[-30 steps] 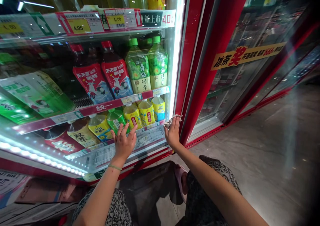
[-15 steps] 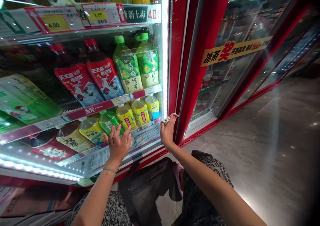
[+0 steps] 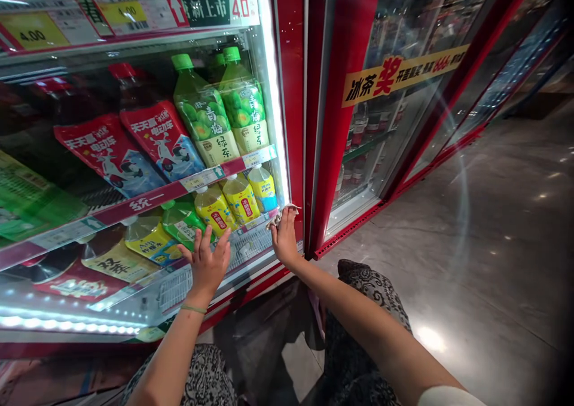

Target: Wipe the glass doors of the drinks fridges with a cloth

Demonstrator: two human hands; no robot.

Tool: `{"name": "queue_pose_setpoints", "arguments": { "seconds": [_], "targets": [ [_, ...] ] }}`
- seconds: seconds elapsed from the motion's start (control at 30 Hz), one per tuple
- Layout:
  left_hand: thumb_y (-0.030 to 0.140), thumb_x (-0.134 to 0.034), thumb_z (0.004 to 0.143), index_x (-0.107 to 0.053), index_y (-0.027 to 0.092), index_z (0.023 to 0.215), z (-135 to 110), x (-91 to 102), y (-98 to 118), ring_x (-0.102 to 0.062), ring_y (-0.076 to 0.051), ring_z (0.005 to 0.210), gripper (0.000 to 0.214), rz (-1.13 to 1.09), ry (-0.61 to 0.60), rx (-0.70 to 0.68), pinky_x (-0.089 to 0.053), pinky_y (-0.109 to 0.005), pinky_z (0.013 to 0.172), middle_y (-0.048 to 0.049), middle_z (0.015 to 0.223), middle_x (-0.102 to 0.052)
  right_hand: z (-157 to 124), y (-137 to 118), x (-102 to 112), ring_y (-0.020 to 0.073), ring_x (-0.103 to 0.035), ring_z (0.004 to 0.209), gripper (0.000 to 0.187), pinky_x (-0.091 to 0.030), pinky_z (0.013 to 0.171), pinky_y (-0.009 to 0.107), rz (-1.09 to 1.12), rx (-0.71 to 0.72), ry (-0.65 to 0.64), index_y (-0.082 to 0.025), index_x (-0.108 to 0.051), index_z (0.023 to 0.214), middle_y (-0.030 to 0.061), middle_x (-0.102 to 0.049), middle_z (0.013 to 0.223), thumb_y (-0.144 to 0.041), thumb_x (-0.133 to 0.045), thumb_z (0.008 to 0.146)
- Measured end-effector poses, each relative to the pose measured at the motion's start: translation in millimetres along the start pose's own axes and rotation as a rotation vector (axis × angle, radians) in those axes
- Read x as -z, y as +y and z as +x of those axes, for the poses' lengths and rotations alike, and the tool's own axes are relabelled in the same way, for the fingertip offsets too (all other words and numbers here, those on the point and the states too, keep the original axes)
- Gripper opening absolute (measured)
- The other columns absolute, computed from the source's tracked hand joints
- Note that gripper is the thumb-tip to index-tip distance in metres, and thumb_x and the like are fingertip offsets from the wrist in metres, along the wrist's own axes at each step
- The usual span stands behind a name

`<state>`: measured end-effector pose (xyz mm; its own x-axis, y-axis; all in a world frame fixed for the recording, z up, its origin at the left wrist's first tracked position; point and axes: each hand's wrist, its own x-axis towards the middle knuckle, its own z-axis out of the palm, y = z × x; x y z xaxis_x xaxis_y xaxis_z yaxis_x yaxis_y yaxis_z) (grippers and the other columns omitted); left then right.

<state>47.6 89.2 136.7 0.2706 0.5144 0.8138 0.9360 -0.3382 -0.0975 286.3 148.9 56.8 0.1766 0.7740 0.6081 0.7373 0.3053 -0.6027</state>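
Observation:
My right hand (image 3: 285,240) presses a crumpled, pale patterned cloth (image 3: 274,219) against the lower right edge of the drinks fridge's glass front, beside the bright light strip (image 3: 274,89) and the red frame (image 3: 293,155). The fingers lie over the cloth and partly hide it. To its left, my left hand (image 3: 208,265) is raised with fingers spread and holds nothing. It is in front of the bottom shelf, near the yellow-labelled bottle (image 3: 215,213) and the green bottle (image 3: 185,219); whether it touches the glass I cannot tell.
Red-labelled bottles (image 3: 161,134) and green tea bottles (image 3: 244,104) stand on the middle shelf behind the glass. Another red-framed fridge door with a yellow banner (image 3: 406,74) is on the right. Grey shiny floor (image 3: 448,262) extends beside it. My knees in patterned cloth (image 3: 376,298) are below.
The view has shifted, so the fridge appears farther left. My right hand has moved slightly left with the cloth, off the red frame toward the glass. My left hand stays spread.

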Motion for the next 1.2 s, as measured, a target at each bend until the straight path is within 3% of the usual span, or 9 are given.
{"name": "queue_pose_setpoints", "arguments": {
  "seconds": [0.07, 0.23, 0.4, 0.53, 0.63, 0.7, 0.9, 1.1, 1.2],
  "targets": [
    [0.023, -0.068, 0.092, -0.054, 0.036, 0.148, -3, -1.0, 2, -0.029, -0.038, 0.155, 0.059, 0.026, -0.042, -0.052, 0.006, -0.069, 0.125, -0.0132, 0.157, -0.045, 1, 5, 3, 0.0312, -0.009, 0.162, 0.075, -0.027, 0.127, 0.058, 0.0, -0.004, -0.031, -0.02, 0.005, 0.167, 0.0158, -0.009, 0.175, -0.034, -0.037, 0.107],
    [0.017, -0.062, 0.095, -0.045, 0.034, 0.155, -12, -9.7, 10, -0.026, -0.027, 0.158, 0.065, 0.024, -0.117, -0.163, 0.008, -0.054, 0.13, -0.0099, 0.158, -0.05, -1, 10, 3, 0.0288, -0.003, 0.162, 0.072, -0.025, 0.128, 0.058, 0.038, -0.2, 0.057, -0.017, 0.01, 0.166, 0.0157, -0.005, 0.175, -0.032, -0.03, 0.108],
    [0.007, -0.054, 0.094, -0.041, 0.031, 0.158, -28, -24.2, 17, -0.016, -0.02, 0.16, 0.069, -0.027, -0.243, -0.279, 0.005, -0.049, 0.131, -0.0076, 0.158, -0.05, 2, 6, 7, 0.0318, 0.0, 0.162, 0.078, -0.023, 0.128, 0.061, 0.044, -0.101, 0.026, -0.018, 0.008, 0.166, 0.0157, -0.002, 0.175, -0.04, -0.037, 0.107],
    [0.001, -0.051, 0.092, -0.037, 0.03, 0.159, -35, -28.9, 18, -0.01, -0.019, 0.161, 0.074, -0.022, -0.277, -0.31, 0.007, -0.05, 0.131, -0.0073, 0.159, -0.048, 12, 29, 18, 0.0276, -0.018, 0.16, 0.06, -0.031, 0.127, 0.056, 0.076, 0.012, 0.075, -0.026, -0.021, 0.164, 0.0134, -0.025, 0.17, -0.032, -0.036, 0.107],
    [0.006, -0.054, 0.094, -0.036, 0.031, 0.16, -35, -27.2, 18, -0.009, -0.019, 0.161, 0.072, -0.005, -0.294, -0.31, 0.007, -0.051, 0.131, -0.0069, 0.159, -0.048, 5, 50, 18, 0.0247, -0.038, 0.15, 0.044, -0.04, 0.122, 0.054, 0.13, 0.029, 0.169, -0.026, -0.047, 0.147, 0.0127, -0.043, 0.154, -0.025, -0.037, 0.104],
    [0.012, -0.056, 0.096, -0.036, 0.032, 0.16, -35, -25.2, 19, -0.01, -0.019, 0.161, 0.07, -0.003, -0.301, -0.309, 0.006, -0.052, 0.131, -0.0067, 0.159, -0.048, -5, 59, 14, 0.0252, -0.046, 0.141, 0.036, -0.047, 0.115, 0.055, 0.141, 0.007, 0.202, -0.023, -0.054, 0.134, 0.0135, -0.048, 0.143, -0.024, -0.04, 0.101],
    [0.018, -0.057, 0.098, -0.036, 0.033, 0.159, -34, -22.3, 19, -0.021, -0.024, 0.159, 0.067, 0.0, -0.32, -0.309, 0.005, -0.053, 0.131, -0.0072, 0.159, -0.047, -17, 57, 14, 0.0251, -0.053, 0.118, 0.024, -0.056, 0.097, 0.055, 0.137, -0.085, 0.237, -0.021, -0.057, 0.115, 0.013, -0.055, 0.123, -0.021, -0.043, 0.095],
    [0.019, -0.057, 0.098, -0.037, 0.033, 0.158, -34, -22.2, 19, -0.019, -0.024, 0.16, 0.066, 0.0, -0.363, -0.311, 0.008, -0.053, 0.13, -0.0063, 0.161, -0.044, 27, 37, 29, 0.0243, -0.051, 0.127, 0.03, -0.051, 0.106, 0.053, 0.22, -0.039, 0.297, -0.025, -0.057, 0.123, 0.0108, -0.052, 0.131, -0.021, -0.047, 0.095],
    [0.02, -0.058, 0.097, -0.037, 0.034, 0.158, -33, -21.7, 20, -0.021, -0.024, 0.159, 0.066, -0.028, -0.384, -0.287, 0.009, -0.052, 0.13, -0.0061, 0.161, -0.045, 23, 38, 25, 0.0241, -0.052, 0.13, 0.03, -0.051, 0.108, 0.053, 0.299, -0.037, 0.283, -0.026, -0.056, 0.124, 0.0105, -0.05, 0.135, -0.025, -0.047, 0.096]
  ]
}}
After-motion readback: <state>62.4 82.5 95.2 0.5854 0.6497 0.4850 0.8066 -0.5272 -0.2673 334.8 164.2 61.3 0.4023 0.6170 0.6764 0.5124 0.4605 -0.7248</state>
